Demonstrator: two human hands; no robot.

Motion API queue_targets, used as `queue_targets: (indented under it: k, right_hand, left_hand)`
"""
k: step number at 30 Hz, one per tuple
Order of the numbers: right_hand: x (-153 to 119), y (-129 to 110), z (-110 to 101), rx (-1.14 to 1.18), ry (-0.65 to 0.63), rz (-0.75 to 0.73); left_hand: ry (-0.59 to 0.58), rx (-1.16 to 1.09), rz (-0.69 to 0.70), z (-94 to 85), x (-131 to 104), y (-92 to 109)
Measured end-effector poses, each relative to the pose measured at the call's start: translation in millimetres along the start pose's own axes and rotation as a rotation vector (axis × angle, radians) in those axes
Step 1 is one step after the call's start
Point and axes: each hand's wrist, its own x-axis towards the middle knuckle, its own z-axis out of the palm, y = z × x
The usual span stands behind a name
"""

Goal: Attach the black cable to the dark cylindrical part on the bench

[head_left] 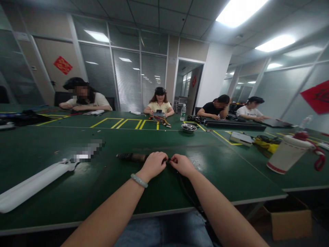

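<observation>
Near the front middle of the green table (pixel 128 199), a long dark cylindrical tool with a brownish middle section (pixel 137 157) lies on its side. My left hand (pixel 155 164), a pale bangle on its wrist, is closed over the tool's right end. Close beside it, my right hand (pixel 183 165) pinches the end of a black cable (pixel 187 193), which trails over the table edge towards my lap. The fingertips of both hands almost meet at a small dark part whose kind I cannot make out.
At left lies a long white object (pixel 38 185), partly pixelated. A metal bowl (pixel 189 128) and a water bottle (pixel 183 112) stand beyond my hands. To the right are a white tumbler (pixel 288 154), a silver box (pixel 241 138) and a cardboard box (pixel 291 224) below. Several people sit opposite.
</observation>
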Motion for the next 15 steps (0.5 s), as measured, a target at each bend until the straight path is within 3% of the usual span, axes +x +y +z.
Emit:
queue_targets:
  k: [15]
  right_hand:
    - [-1.0,-3.0,-1.7,0.005,-0.010,0.004]
  left_hand:
    - [-0.014,0.022,-0.010,1.2,-1.0,-1.1]
